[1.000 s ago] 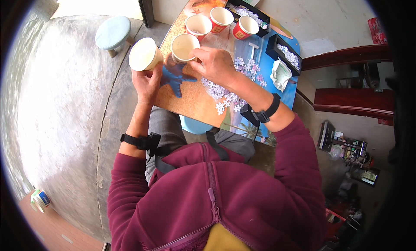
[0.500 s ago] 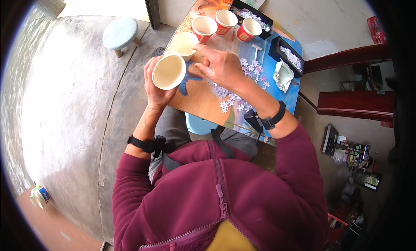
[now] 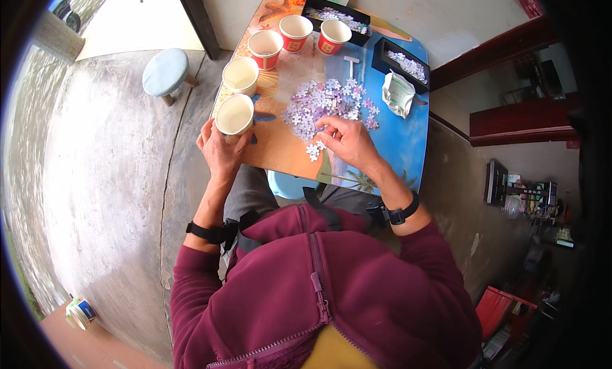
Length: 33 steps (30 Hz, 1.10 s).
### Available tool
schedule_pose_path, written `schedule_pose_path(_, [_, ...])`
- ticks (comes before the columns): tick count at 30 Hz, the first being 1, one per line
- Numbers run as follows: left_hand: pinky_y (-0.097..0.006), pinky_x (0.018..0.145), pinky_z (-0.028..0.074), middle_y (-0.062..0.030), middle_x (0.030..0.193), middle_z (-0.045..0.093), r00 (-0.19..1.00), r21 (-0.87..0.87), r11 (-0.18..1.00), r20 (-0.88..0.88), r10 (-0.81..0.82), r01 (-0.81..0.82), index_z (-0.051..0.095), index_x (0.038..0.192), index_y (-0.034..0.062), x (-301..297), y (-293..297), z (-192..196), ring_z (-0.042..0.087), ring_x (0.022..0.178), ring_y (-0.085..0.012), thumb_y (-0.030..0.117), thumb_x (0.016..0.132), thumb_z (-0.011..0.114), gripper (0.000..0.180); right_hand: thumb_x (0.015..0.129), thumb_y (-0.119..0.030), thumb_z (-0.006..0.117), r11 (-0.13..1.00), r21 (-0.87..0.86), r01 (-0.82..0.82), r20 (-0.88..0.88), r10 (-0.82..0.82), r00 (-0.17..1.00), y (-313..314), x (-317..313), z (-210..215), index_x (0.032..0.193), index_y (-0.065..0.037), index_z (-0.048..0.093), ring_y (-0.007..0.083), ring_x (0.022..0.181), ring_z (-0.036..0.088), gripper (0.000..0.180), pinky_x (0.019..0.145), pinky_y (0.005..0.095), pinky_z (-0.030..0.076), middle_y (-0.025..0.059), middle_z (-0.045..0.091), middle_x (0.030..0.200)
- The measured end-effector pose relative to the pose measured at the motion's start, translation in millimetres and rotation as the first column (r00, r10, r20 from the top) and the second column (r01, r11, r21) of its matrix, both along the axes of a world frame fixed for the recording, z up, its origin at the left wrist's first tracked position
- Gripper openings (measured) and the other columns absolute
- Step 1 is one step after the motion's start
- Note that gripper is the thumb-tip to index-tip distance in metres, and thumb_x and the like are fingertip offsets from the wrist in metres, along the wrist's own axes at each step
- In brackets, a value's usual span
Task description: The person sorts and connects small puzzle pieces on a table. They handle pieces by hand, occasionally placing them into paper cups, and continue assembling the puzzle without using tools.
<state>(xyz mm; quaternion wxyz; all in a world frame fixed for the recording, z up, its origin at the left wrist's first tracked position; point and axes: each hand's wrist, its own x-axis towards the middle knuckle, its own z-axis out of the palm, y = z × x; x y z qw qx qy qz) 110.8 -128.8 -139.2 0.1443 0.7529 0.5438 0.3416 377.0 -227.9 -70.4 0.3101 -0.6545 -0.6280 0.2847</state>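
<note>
My left hand (image 3: pixel 220 151) is wrapped round the lower part of a paper cup (image 3: pixel 234 115) at the table's left edge; its pale inside faces up. Over the near side of a pile of small white and lilac jigsaw puzzle pieces (image 3: pixel 319 101) is my right hand (image 3: pixel 349 141), its fingers curled and thumb and forefinger close together. Whatever may be between those fingertips is hidden. A few loose pieces (image 3: pixel 313 151) lie just left of that hand. Beyond the held cup stands another pale-looking cup (image 3: pixel 240 76), then red-and-white cups (image 3: pixel 265 49) in a row.
Black boxes of puzzle pieces (image 3: pixel 336 29) (image 3: pixel 384 62) stand at the far side and right. A crumpled white-green packet (image 3: pixel 398 94) and a small white T-shaped tool (image 3: pixel 351 64) lie on the beach-print table (image 3: pixel 268 149). A light-blue stool (image 3: pixel 166 74) stands on the floor at left.
My left hand has brought the cup, earlier tilted towards me, lower and more upright by the table edge. My right hand has moved from beside the cups to the pile of puzzle pieces.
</note>
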Motion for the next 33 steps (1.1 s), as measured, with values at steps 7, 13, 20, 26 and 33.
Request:
schedule_pose_path(7, [-0.042,0.099,0.031,-0.0134,0.117,0.056,0.995,0.084,0.996,0.100,-0.008,-0.001,0.047,0.127,0.0034,-6,-11,6,0.047,0.116,-0.0289,0.030,0.066,0.081,0.075,0.081,-0.015,0.068,0.972,-0.077,0.221,-0.035,-0.224,0.974,-39,34,-17,0.097,-0.006,0.065,0.0158,0.058,0.060,0.018,0.056,0.0295,0.047,0.0070,0.063,0.067])
schedule_pose_path(13, [-0.040,0.088,0.041,-0.0100,0.102,0.057,0.954,0.479,0.846,0.051,-0.294,0.235,0.053,0.114,0.0070,-2,-44,30,0.055,0.097,-0.0279,0.016,0.068,0.080,0.054,0.083,-0.014,0.067,0.979,-0.022,0.204,0.155,-0.198,0.968,-42,60,-24,0.085,-0.001,0.061,0.0178,0.053,0.054,0.014,0.052,0.0323,0.043,0.0088,0.060,0.067])
schedule_pose_path(20, [-0.035,0.081,0.045,-0.0042,0.069,0.053,0.810,0.190,0.790,-0.059,-0.584,0.583,0.059,0.105,0.0090,54,-57,23,0.058,0.078,-0.0232,0.001,0.082,0.062,0.025,0.081,-0.014,0.067,0.963,0.197,0.184,0.326,-0.241,0.914,-21,70,-24,0.093,-0.004,0.059,0.0288,0.074,0.057,0.018,0.065,0.0365,0.046,0.0117,0.057,0.089])
schedule_pose_path(26, [-0.037,0.061,0.048,-0.0111,0.076,0.059,0.836,-0.259,0.799,0.262,-0.483,0.543,0.060,0.106,0.0112,81,-51,2,0.061,0.072,-0.0285,0.003,0.088,0.058,0.020,0.079,-0.016,0.069,0.980,0.183,0.077,0.365,-0.140,0.920,-5,52,-17,0.115,-0.009,0.056,0.0309,0.097,0.059,0.040,0.081,0.0388,0.049,0.0116,0.059,0.107])
schedule_pose_path(33, [-0.027,0.070,0.048,-0.0065,0.092,0.059,0.656,-0.126,0.771,0.620,-0.430,0.624,0.058,0.107,0.0050,84,-40,-12,0.059,0.083,-0.0145,0.002,0.090,0.057,0.017,0.075,-0.029,0.076,0.998,0.059,-0.010,0.579,-0.026,0.815,30,13,-27,0.129,-0.021,0.052,0.0329,0.104,0.059,0.060,0.084,0.0398,0.051,0.0124,0.054,0.121])
